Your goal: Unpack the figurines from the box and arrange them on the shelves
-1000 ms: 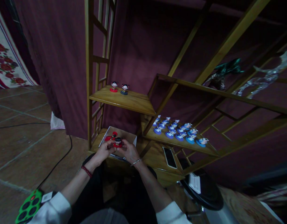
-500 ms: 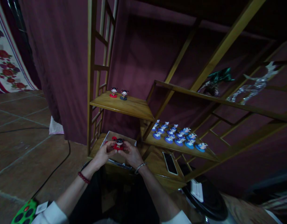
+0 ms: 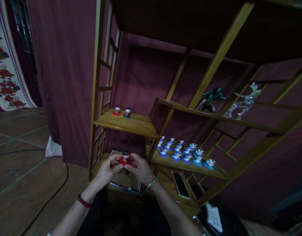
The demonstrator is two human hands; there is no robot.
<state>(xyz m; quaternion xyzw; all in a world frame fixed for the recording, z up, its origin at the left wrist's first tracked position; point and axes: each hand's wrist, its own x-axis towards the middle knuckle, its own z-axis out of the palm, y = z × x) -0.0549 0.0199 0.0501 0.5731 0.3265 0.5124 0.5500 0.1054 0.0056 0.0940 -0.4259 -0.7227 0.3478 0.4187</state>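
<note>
A small doll figurine [image 3: 125,158] with black hair and a red round base is held upright between my two hands. My left hand [image 3: 110,167] grips the base from the left, thumb and fingers closed on it. From the other side, my right hand [image 3: 139,167] pinches the same base. Below and behind the hands lies an open shallow box [image 3: 123,182], partly covered by them. On the wooden shelf [image 3: 133,124] above stand two similar dolls, one on a red base [image 3: 116,110] and one on a dark base [image 3: 127,112].
Several blue-and-purple based figurines [image 3: 176,155] stand in rows on the lower right shelf. A phone [image 3: 180,185] lies below them. A clear deer ornament [image 3: 244,101] and a green ornament [image 3: 211,98] sit higher up. A purple curtain [image 3: 54,82] hangs left; a cable [image 3: 52,200] crosses the floor.
The view has shifted, so the shelves appear lower. Both hands have come up off the box with the doll, which now shows more of its red base.
</note>
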